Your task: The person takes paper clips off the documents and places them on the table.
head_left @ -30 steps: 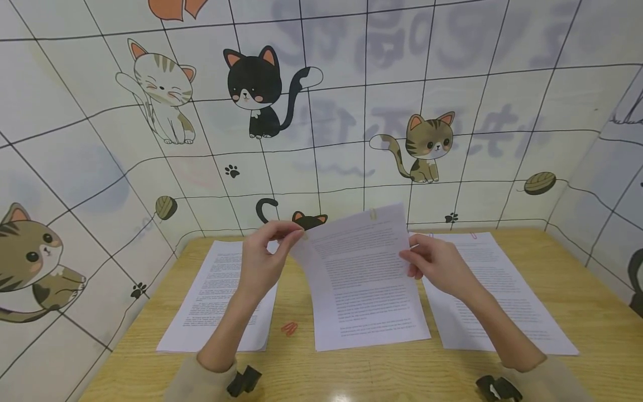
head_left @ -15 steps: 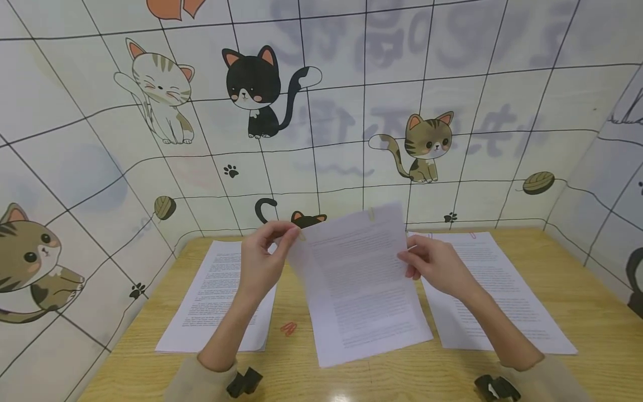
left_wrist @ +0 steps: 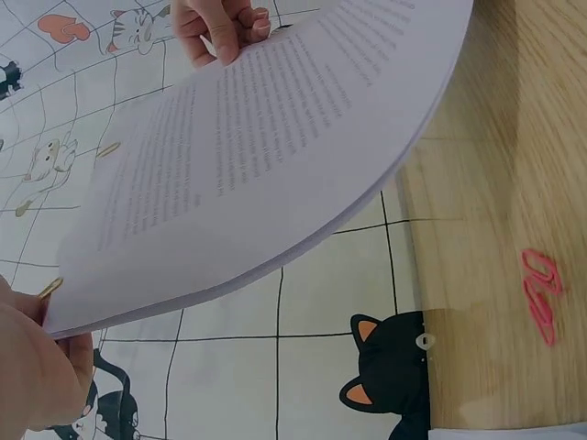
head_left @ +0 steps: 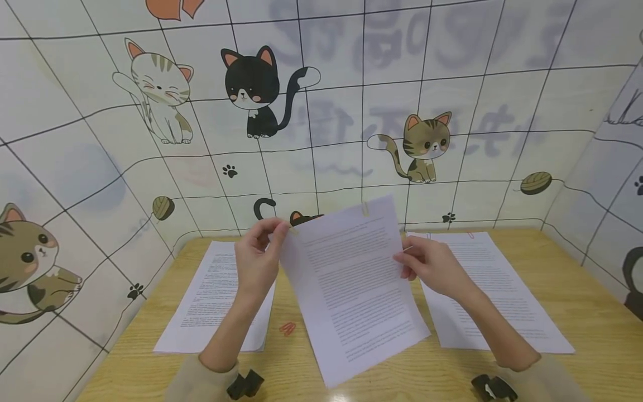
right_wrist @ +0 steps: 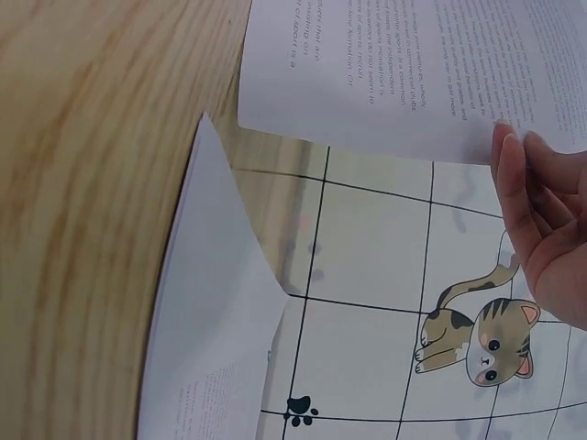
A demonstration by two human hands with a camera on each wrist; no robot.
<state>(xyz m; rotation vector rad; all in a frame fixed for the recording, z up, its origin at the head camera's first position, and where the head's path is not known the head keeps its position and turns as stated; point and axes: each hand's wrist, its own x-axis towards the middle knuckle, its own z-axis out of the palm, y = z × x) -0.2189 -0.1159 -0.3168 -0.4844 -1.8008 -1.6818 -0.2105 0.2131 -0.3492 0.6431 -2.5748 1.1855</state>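
A printed stack of paper (head_left: 351, 290) is held up, tilted, over the middle of the table. My left hand (head_left: 257, 251) pinches its upper left corner, and my right hand (head_left: 432, 262) pinches its right edge. One yellow paper clip (head_left: 365, 209) sits on the top edge toward the right. A second yellow paper clip (left_wrist: 51, 288) is at the corner by my left fingers. In the left wrist view the stack bows, showing several sheets at its edge. The right wrist view shows thumb and fingertips on the paper's edge.
Another printed stack (head_left: 211, 301) lies on the left of the wooden table (head_left: 301, 368). On the right lies a printed stack (head_left: 497, 296) with a pink paper clip (head_left: 470, 235) at its top edge. Red paper clips (head_left: 288, 329) lie between the left and middle papers. A cat-patterned wall covering (head_left: 341, 111) stands behind.
The held stack has come up and toward me, its lower edge now tilted, with the left bottom corner lower in view. Both hands have shifted slightly left, keeping their grip.
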